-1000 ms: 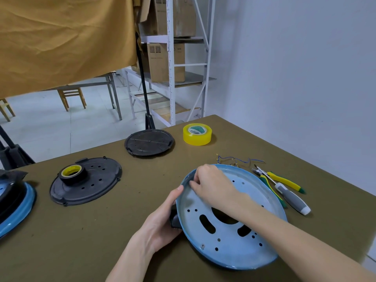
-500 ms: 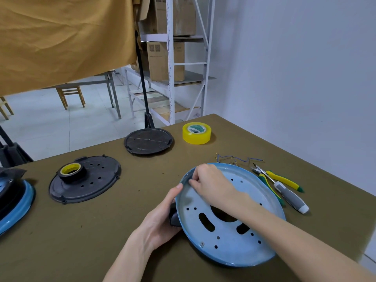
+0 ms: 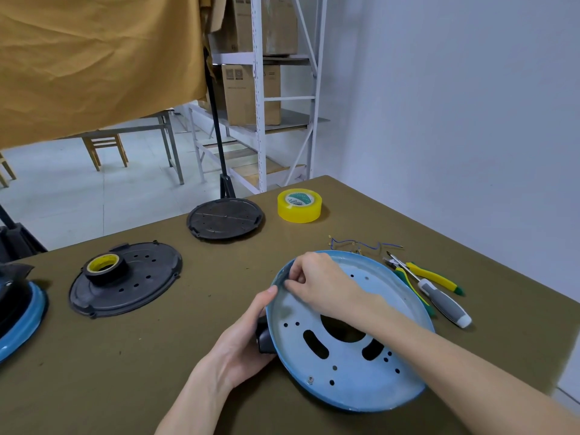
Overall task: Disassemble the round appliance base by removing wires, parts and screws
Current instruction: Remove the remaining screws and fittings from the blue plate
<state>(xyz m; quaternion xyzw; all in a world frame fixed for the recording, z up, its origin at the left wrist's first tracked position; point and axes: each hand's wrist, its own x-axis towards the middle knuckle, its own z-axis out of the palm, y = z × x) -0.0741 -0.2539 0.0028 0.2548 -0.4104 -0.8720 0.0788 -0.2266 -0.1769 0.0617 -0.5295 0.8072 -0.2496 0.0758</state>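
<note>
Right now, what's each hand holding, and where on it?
Both hold the blue round base. Left hand grips its near-left rim by a black part, thumb on the edge. Right hand pinches the far-left rim.

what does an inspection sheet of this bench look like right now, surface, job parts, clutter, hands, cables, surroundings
surface: olive table, a few dark specks.
job's things: blue round base tilted up on its edge, one screw near its lower rim; two black round covers lying flat.
clutter: yellow tape roll; black tape roll on a cover; pliers and screwdriver beside the base.
grippers: left hand holds the base's left edge; right hand pinches its upper rim.
cables: loose blue wires behind the base.
surroundings: shelving with cardboard boxes, tan cloth, white wall.
</note>
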